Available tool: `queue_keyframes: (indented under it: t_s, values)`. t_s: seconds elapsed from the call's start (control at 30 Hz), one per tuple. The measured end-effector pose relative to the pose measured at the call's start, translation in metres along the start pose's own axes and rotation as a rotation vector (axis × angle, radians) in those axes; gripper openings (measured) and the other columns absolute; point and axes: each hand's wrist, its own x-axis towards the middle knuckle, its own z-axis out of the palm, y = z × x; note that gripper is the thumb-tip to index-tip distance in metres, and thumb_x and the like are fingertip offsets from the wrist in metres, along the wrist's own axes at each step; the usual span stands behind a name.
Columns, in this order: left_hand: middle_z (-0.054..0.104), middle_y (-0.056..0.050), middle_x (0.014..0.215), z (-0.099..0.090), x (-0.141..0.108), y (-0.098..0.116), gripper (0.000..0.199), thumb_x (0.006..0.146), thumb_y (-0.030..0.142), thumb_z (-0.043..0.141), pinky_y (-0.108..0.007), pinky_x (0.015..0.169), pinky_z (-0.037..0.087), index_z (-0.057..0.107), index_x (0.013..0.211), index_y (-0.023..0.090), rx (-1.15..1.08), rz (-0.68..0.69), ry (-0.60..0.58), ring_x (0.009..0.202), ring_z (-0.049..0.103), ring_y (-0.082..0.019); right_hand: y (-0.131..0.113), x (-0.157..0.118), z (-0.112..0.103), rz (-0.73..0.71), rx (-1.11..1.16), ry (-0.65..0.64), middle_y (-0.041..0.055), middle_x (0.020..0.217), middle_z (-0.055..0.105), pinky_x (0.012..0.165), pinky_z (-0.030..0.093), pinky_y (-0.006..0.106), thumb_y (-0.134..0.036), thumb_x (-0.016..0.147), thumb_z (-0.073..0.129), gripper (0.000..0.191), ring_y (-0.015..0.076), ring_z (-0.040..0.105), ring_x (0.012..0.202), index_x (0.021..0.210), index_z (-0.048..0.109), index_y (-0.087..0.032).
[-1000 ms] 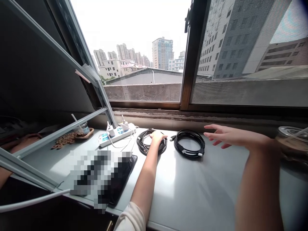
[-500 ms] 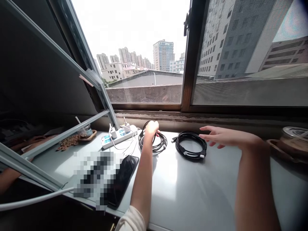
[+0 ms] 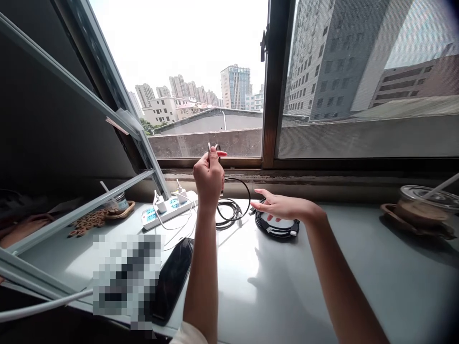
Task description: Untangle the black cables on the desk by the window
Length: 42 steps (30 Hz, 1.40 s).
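Note:
Raised in front of the window sill, my left hand [image 3: 209,179] is closed on part of a thin black cable [image 3: 248,191]. The rest of that cable loops down to loose coils lying on the white tabletop. My right hand [image 3: 283,206] has its fingers spread and holds nothing; it hovers over a second coiled black cable [image 3: 281,231], hiding part of it. A light-coloured connector shows at that coil's right edge.
A white power strip [image 3: 168,212] with plugs stands left of the cables. A black phone [image 3: 174,279] lies nearer, beside a blurred patch. A lidded drink [image 3: 423,205] sits far right; a metal frame [image 3: 143,148] slants across the left.
My left hand has lifted from the tabletop, pulling up part of the left cable. My right hand has moved left over the other coil. The view has shifted slightly.

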Motion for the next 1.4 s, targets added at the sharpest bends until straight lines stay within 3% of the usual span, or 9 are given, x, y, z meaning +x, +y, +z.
queue_keyframes:
  t_s: [0.3, 0.43, 0.63, 0.73, 0.83, 0.97, 1.13, 1.23, 1.4]
  values:
    - [0.035, 0.007, 0.033, -0.014, -0.005, 0.026, 0.036, 0.086, 0.043, 0.057, -0.023, 0.029, 0.014, 0.066, 0.065, 0.016, -0.106, 0.082, 0.211, 0.027, 0.025, -0.005, 0.013, 0.008, -0.001, 0.056, -0.122, 0.012, 0.0114, 0.103, 0.066, 0.076, 0.048, 0.036, -0.058, 0.086, 0.049, 0.070, 0.0257, 0.064, 0.087, 0.144, 0.035, -0.023]
    - [0.034, 0.006, 0.032, -0.018, -0.005, 0.028, 0.039, 0.083, 0.047, 0.060, -0.026, 0.029, 0.010, 0.064, 0.059, 0.017, -0.183, 0.115, 0.171, 0.026, 0.022, -0.004, 0.008, 0.008, -0.003, -0.162, -0.068, 0.140, 0.0082, 0.131, 0.053, 0.091, 0.044, 0.027, -0.051, 0.089, 0.048, 0.061, 0.0203, 0.057, 0.109, 0.143, 0.037, -0.023]
    - [0.034, 0.007, 0.030, -0.014, -0.005, 0.027, 0.032, 0.086, 0.038, 0.058, -0.027, 0.031, 0.012, 0.067, 0.064, 0.016, -0.138, 0.156, 0.263, 0.025, 0.024, -0.005, 0.003, -0.001, -0.012, -0.568, 0.284, 0.351, 0.0083, 0.108, 0.063, 0.058, 0.050, 0.024, -0.046, 0.088, 0.052, 0.048, 0.0171, 0.065, 0.081, 0.127, 0.053, -0.017]
    - [0.029, 0.008, 0.031, -0.017, -0.005, 0.030, 0.033, 0.087, 0.036, 0.056, -0.026, 0.031, 0.007, 0.061, 0.060, 0.018, -0.295, 0.109, 0.337, 0.025, 0.017, -0.004, 0.005, -0.012, -0.016, -0.609, 0.172, 0.561, 0.0084, 0.120, 0.058, 0.082, 0.051, 0.030, -0.042, 0.086, 0.057, 0.043, 0.0201, 0.059, 0.104, 0.123, 0.057, -0.021]
    - [0.026, 0.009, 0.035, -0.019, -0.007, 0.038, 0.034, 0.091, 0.036, 0.051, -0.024, 0.033, 0.008, 0.059, 0.062, 0.019, -0.345, 0.061, 0.332, 0.027, 0.016, -0.001, -0.002, -0.025, -0.010, -0.591, 0.010, 0.683, 0.0087, 0.137, 0.045, 0.106, 0.036, 0.036, -0.040, 0.087, 0.056, 0.045, 0.0218, 0.041, 0.129, 0.128, 0.055, -0.023]
    - [0.024, 0.009, 0.034, -0.013, -0.014, 0.047, 0.037, 0.095, 0.034, 0.043, -0.025, 0.032, 0.007, 0.058, 0.064, 0.019, -0.356, 0.034, 0.387, 0.027, 0.014, -0.003, -0.028, -0.041, 0.013, -0.596, -0.103, 0.747, 0.0105, 0.142, 0.040, 0.112, 0.023, 0.044, -0.051, 0.089, 0.050, 0.051, 0.0257, 0.029, 0.137, 0.129, 0.055, -0.020]
    - [0.025, 0.010, 0.035, 0.003, -0.022, 0.051, 0.034, 0.094, 0.034, 0.043, -0.026, 0.033, 0.009, 0.058, 0.067, 0.018, -0.363, 0.105, 0.396, 0.028, 0.014, -0.003, -0.053, -0.045, 0.038, -0.636, -0.151, 0.406, 0.0063, 0.095, 0.069, 0.077, 0.048, 0.034, -0.043, 0.084, 0.061, 0.051, 0.0235, 0.065, 0.086, 0.126, 0.055, -0.016]
    - [0.024, 0.010, 0.035, 0.007, -0.028, 0.054, 0.034, 0.094, 0.036, 0.042, -0.025, 0.032, 0.010, 0.058, 0.070, 0.018, -0.353, 0.129, 0.415, 0.028, 0.014, -0.003, -0.052, -0.036, 0.040, -0.599, 0.018, 0.326, -0.0002, 0.065, 0.066, 0.049, 0.043, 0.024, -0.034, 0.088, 0.055, 0.027, 0.0130, 0.057, 0.045, 0.104, 0.063, -0.015]
    - [0.027, 0.006, 0.041, 0.003, -0.026, 0.043, 0.035, 0.092, 0.044, 0.047, -0.021, 0.035, 0.017, 0.062, 0.070, 0.020, -0.076, 0.186, 0.343, 0.033, 0.025, -0.002, -0.033, -0.023, 0.017, -0.626, 0.420, 0.416, -0.0015, 0.053, 0.059, 0.034, 0.033, 0.017, -0.049, 0.092, 0.043, 0.039, 0.0088, 0.049, 0.035, 0.088, 0.062, -0.015]
